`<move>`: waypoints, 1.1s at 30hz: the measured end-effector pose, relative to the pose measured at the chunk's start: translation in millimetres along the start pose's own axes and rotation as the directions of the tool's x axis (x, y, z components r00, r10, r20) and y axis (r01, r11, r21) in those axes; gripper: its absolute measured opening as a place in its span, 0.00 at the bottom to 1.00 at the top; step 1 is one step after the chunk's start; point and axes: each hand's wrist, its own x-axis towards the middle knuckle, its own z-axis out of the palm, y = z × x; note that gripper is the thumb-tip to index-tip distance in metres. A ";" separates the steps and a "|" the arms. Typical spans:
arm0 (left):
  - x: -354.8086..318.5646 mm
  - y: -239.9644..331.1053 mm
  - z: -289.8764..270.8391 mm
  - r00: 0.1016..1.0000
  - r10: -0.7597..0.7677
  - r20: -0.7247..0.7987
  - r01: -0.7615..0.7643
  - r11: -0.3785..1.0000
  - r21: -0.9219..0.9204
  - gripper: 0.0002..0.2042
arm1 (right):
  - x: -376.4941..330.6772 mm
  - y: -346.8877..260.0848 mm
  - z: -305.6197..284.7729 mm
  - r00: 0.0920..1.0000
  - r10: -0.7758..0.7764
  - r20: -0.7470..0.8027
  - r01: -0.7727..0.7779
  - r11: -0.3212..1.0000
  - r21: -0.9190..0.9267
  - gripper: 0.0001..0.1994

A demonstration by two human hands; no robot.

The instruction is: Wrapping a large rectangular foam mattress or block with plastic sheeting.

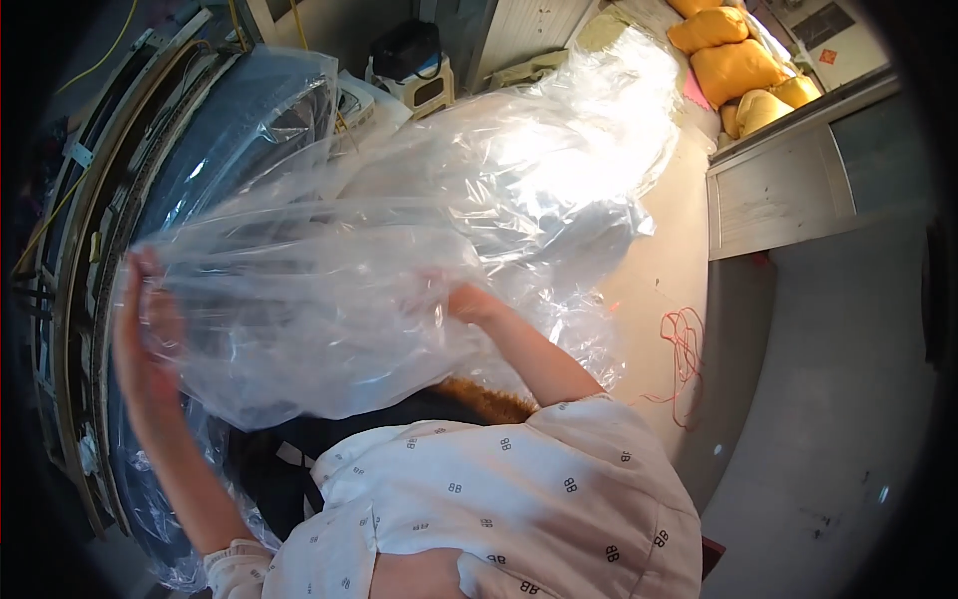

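A large, crumpled sheet of clear plastic film (309,319) spreads before me, running from my lap toward the far side. On the left, my left hand (152,334) is raised at its edge, the fingers closed on the film; folds run toward the fingertips. Part of that palm shows only through the plastic. Nearer the middle, my right hand (444,292) reaches in among the layers. Film covers its fingers and blurs them, so their grip does not show.
A long frame (75,290) carrying more clear film stands along the left. Behind are a black bag (404,50) on a pale stool (411,92). Yellow sacks (733,65) are piled at the far right. Tangled red string (684,349) lies on the floor by the grey wall.
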 end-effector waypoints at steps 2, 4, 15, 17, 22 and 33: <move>55.3 29.0 -55.9 0.969 0.138 0.205 -0.162 0.981 0.105 0.19 | -15.1 42.6 -65.5 0.939 0.035 -0.342 -0.065 0.995 -0.076 0.23; 80.1 45.3 -74.0 0.964 0.169 0.206 -0.188 0.979 0.080 0.19 | -54.9 76.8 -112.5 0.869 0.006 -0.494 -0.157 0.951 -0.266 0.21; 117.2 112.1 -106.7 0.663 0.488 0.568 -0.742 0.534 0.406 0.29 | -145.4 188.7 -175.8 0.629 -0.198 -0.752 -0.546 0.575 -0.609 0.21; 82.7 105.8 -74.0 0.711 0.330 0.621 -0.679 0.550 0.486 0.29 | -110.4 103.6 -174.7 0.500 -0.410 -0.763 -0.268 0.764 -0.587 0.13; 7.9 124.7 -7.5 0.738 0.019 0.674 -0.650 0.288 0.703 0.21 | -23.2 -152.9 -30.8 0.388 -0.881 -0.269 0.426 0.430 -0.796 0.35; -95.3 239.1 -26.5 0.636 0.225 0.738 -0.721 0.513 0.465 0.13 | 113.4 -252.5 -23.1 0.842 -0.530 0.102 0.192 0.117 -0.974 0.12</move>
